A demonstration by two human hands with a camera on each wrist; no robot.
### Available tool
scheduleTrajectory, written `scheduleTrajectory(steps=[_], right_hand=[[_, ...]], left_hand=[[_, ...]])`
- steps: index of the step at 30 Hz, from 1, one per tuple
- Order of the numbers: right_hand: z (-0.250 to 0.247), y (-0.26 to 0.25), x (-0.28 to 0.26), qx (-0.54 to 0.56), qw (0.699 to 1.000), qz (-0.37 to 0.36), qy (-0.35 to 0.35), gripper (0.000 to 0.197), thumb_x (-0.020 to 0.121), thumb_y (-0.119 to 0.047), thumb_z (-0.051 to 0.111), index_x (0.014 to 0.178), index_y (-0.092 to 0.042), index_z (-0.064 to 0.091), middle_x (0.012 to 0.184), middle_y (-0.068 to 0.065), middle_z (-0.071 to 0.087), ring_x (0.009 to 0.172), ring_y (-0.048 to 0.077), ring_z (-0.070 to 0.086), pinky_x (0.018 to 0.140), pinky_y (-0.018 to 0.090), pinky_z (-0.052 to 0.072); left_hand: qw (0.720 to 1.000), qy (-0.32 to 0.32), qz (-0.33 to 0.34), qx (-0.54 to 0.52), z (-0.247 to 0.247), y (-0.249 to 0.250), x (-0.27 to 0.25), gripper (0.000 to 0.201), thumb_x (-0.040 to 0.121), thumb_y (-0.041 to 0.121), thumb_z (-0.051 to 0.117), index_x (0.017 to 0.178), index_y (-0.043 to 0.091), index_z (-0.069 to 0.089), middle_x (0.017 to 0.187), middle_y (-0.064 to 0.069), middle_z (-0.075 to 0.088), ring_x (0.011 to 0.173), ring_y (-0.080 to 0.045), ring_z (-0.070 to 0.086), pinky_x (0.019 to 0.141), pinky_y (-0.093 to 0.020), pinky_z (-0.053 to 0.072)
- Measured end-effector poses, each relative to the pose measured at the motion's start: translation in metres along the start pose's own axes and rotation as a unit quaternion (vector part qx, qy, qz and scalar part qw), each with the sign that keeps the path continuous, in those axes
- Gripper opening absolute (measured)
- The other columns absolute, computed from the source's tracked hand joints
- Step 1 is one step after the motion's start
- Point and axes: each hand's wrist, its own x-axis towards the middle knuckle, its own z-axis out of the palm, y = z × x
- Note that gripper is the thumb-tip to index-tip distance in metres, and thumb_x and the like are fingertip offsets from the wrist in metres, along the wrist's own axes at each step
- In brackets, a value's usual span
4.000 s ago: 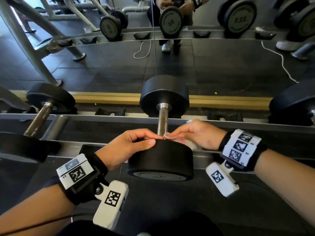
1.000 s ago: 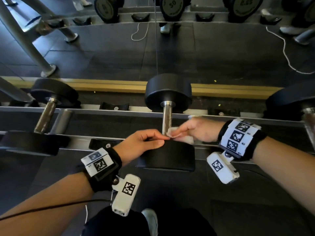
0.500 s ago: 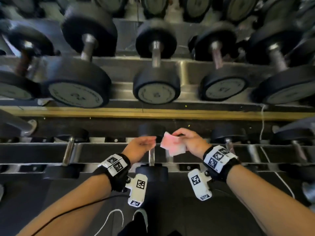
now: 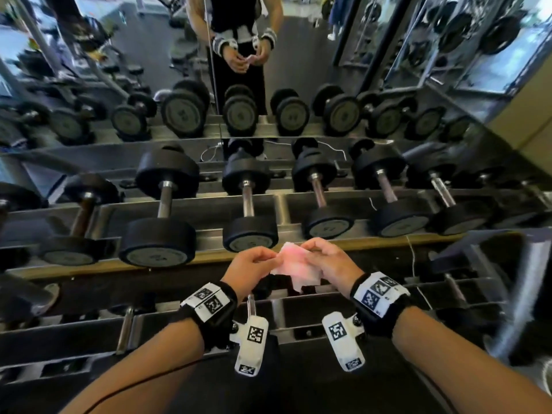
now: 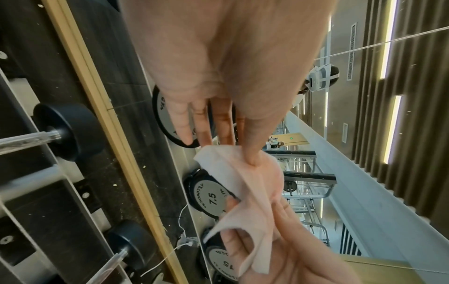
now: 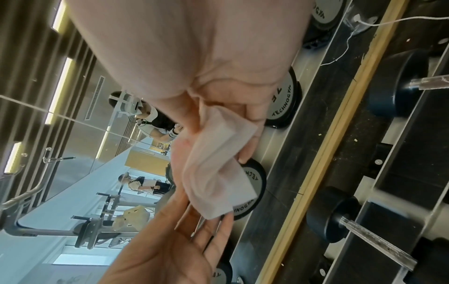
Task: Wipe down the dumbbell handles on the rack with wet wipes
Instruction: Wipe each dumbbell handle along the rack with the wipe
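A crumpled white wet wipe [image 4: 294, 268] hangs in the air between my two hands, in front of the rack. My left hand [image 4: 270, 258] pinches its left edge with thumb and fingers. My right hand [image 4: 309, 253] pinches its right edge. In the left wrist view the thumb presses into the wipe [image 5: 243, 182]. The right wrist view shows the wipe [image 6: 218, 163] folded between both hands. On the upper tier, dumbbells lie with bare steel handles [image 4: 245, 201]. A lower-tier handle [image 4: 251, 304] shows just below my left wrist.
The steel rack [image 4: 286, 210] has two tiers. Several black dumbbells fill the upper one, such as the large one [image 4: 161, 234] at left. A mirror [image 4: 209, 85] behind reflects the rack and me. A white cable [image 4: 413, 264] hangs at right.
My hands have come off the lower dumbbell's handle and risen with the wipe. The view has pulled back and up, so the upper tier now shows. Both hands now hold the wipe.
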Motion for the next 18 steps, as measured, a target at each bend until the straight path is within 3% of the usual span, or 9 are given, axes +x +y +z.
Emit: scheduleTrajectory(steps=[4,7,10,12,15,18], right_hand=[[-0.029,0.002,0.001,-0.022,0.999,-0.017,-0.022,0.029,0.089,-0.021,0.071,0.112,-0.01,0.06,0.11,0.011,0.068,0.104,0.026,0.066,0.087,0.042,0.056],[-0.052,0.001,0.013,-0.061,0.996,-0.027,-0.066,0.027,0.086,-0.029,0.074,0.107,-0.014,0.066,0.103,0.006,0.071,0.096,0.019,0.069,0.082,0.033,0.057],[-0.077,0.001,0.034,-0.114,0.988,-0.057,-0.082,0.02,0.084,-0.023,0.076,0.095,-0.008,0.07,0.093,0.011,0.072,0.086,0.024,0.068,0.08,0.036,0.055],[-0.095,0.004,0.049,-0.138,0.985,-0.075,-0.075,0.01,0.084,-0.019,0.076,0.081,-0.013,0.068,0.083,0.01,0.068,0.076,0.022,0.063,0.076,0.038,0.052],[-0.129,0.01,0.07,-0.119,0.986,-0.077,-0.083,0.02,0.084,-0.012,0.074,0.071,-0.019,0.06,0.072,0.001,0.058,0.067,0.011,0.054,0.064,0.024,0.045],[-0.162,0.014,0.094,-0.027,0.993,-0.053,-0.101,0.021,0.084,-0.008,0.072,0.072,-0.017,0.059,0.073,0.004,0.057,0.069,0.016,0.054,0.063,0.026,0.043]], left_hand=[[1.0,-0.005,0.006,-0.013,0.017,0.015,0.008,0.014,0.092,0.012,0.068,0.098,-0.001,0.068,0.097,-0.021,0.066,0.09,-0.026,0.06,0.099,-0.052,0.049],[1.0,-0.025,0.007,-0.011,0.034,0.026,0.019,0.006,0.095,0.009,0.063,0.097,0.003,0.063,0.096,-0.018,0.062,0.092,-0.026,0.059,0.1,-0.052,0.048],[1.0,-0.019,0.016,0.001,0.053,0.037,0.037,0.003,0.095,0.009,0.062,0.095,0.007,0.061,0.093,-0.015,0.063,0.09,-0.027,0.059,0.097,-0.053,0.049],[1.0,-0.005,0.018,-0.01,0.068,0.042,0.052,0.003,0.094,0.009,0.064,0.093,0.008,0.061,0.088,-0.013,0.065,0.086,-0.026,0.061,0.092,-0.05,0.052],[0.999,0.015,0.009,-0.032,0.096,0.046,0.072,0.005,0.092,0.009,0.066,0.096,0.01,0.064,0.087,-0.012,0.068,0.08,-0.019,0.066,0.079,-0.034,0.058],[0.997,0.051,0.006,-0.053,0.125,0.056,0.098,0.011,0.091,0.01,0.068,0.102,0.013,0.067,0.089,-0.016,0.069,0.083,-0.022,0.069,0.08,-0.035,0.061]])
